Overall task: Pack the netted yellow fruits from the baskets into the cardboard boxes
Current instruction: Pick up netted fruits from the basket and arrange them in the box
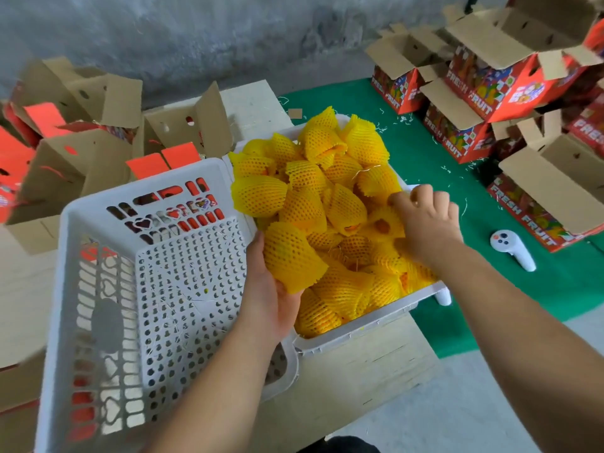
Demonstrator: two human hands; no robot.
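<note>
Fingers of the left hand (269, 299) cupped under one netted fruit (291, 256), right hand (428, 220) fingers curled into the full white basket (359, 325) — pale wooden table (369, 371), green cloth (425, 158) beyond right fingertips, rough grey wall (196, 34) behind.

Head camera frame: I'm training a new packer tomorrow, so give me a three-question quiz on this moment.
1. True or false: the white basket on the left holds no fruit.
2. Which hand holds a netted fruit? A) left hand B) right hand C) neither
3. Fill in: the white controller lies on the ____ mat.

Key:
1. True; only its perforated bottom shows.
2. A; the right hand reaches into the pile in the full basket, and its fingers' hold is unclear.
3. Green, beside open cardboard boxes printed FRESH FRUIT.
</note>
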